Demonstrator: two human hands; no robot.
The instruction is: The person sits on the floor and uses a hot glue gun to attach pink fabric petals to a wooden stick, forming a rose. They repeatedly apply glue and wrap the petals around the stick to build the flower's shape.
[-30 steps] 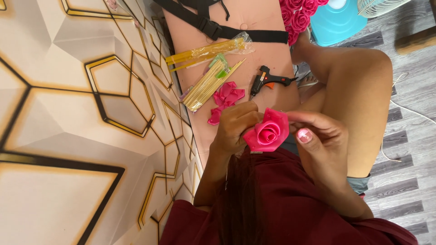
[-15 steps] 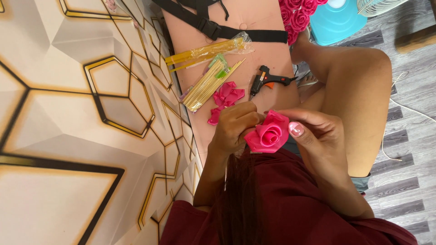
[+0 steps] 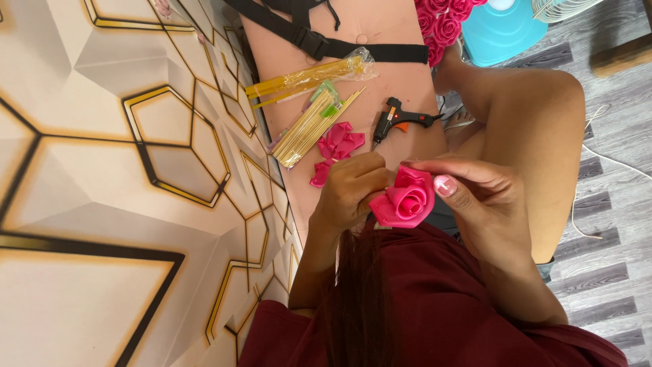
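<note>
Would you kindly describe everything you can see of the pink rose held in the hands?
The pink rose is a handmade flower of glossy ribbon-like fabric, its folded petals spiralling around a tight centre that faces the camera. One outer petal stands up at its top edge. It is held in the air above the lap, between the left hand, which grips it from the side and underneath, and the right hand, whose thumb presses its outer petal.

Black glue gun (image 3: 401,122) on tan padded surface (image 3: 387,68). Beside it: bundle of wooden sticks (image 3: 314,129), loose pink ribbon pieces (image 3: 339,146), bagged yellow sticks (image 3: 309,77), black strap (image 3: 353,49). Finished pink roses (image 3: 445,24) near blue container (image 3: 502,30).
</note>
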